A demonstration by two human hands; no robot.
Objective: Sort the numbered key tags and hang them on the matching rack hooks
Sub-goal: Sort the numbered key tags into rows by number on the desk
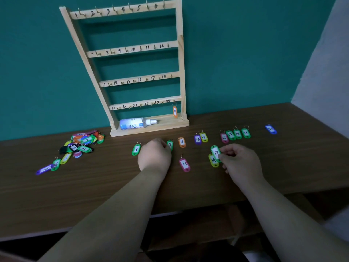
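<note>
Hands of a person are working over a brown table (283, 163) in front of a wooden rack (143, 48) that is standing against a teal wall (236, 53); the right hand (240, 163) is pinching a green tag marked 17 (215, 152) between thumb and fingertips, its grip clamped on the tag's edge, and that tag is lying partly over a yellow tag marked 14 (213, 161); the left hand (154, 157) is resting with fingers curled under, touching a green tag marked 9 (170, 144), and I cannot tell whether its grip is clamped on that tag. Other tags are lying in a loose row across the table: a green 3 (136, 149), an orange 11 (181, 142), a pink 11 (184, 164) nearer the person, a purple 13 (197, 139), and a blue 23 (271, 129) well apart at the right; a jumbled heap of tags (83, 142) is sitting at the left. An orange tag marked 24 (175, 111) is hanging from the last hook (174, 101) on the rack's bottom rail; a spray bottle (136, 123) is lying on its side on the rack's base (170, 124).
</note>
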